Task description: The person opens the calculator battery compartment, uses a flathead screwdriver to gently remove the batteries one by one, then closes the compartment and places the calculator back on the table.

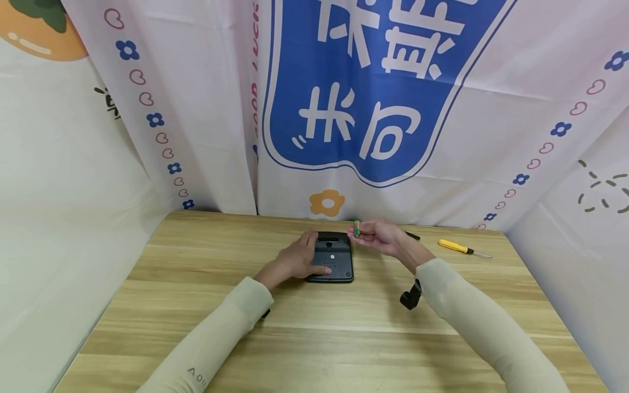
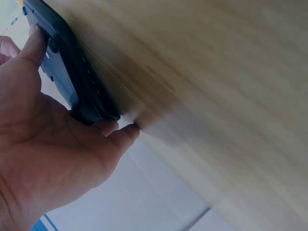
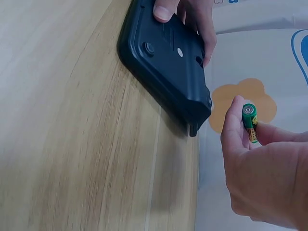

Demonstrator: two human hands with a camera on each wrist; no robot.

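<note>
A black calculator [image 1: 334, 265] lies face down near the table's back edge, its underside with round feet showing and a recessed slot at the far end. My left hand [image 1: 296, 256] grips it from the left, the thumb lying across the underside and the fingers at its far left edge. In the left wrist view, the left hand [image 2: 57, 139] spans the dark body [image 2: 62, 48]. Just right of the calculator's far corner, my right hand [image 1: 380, 237] pinches a small green battery [image 1: 356, 229]. The right wrist view shows the battery [image 3: 250, 122] between thumb and fingers, apart from the calculator.
A screwdriver with a yellow handle [image 1: 453, 246] lies at the back right of the wooden table [image 1: 314, 338]. Partly behind the right wrist is a small black piece [image 1: 413, 236]. A printed cloth [image 1: 221, 109] hangs along the table's back edge.
</note>
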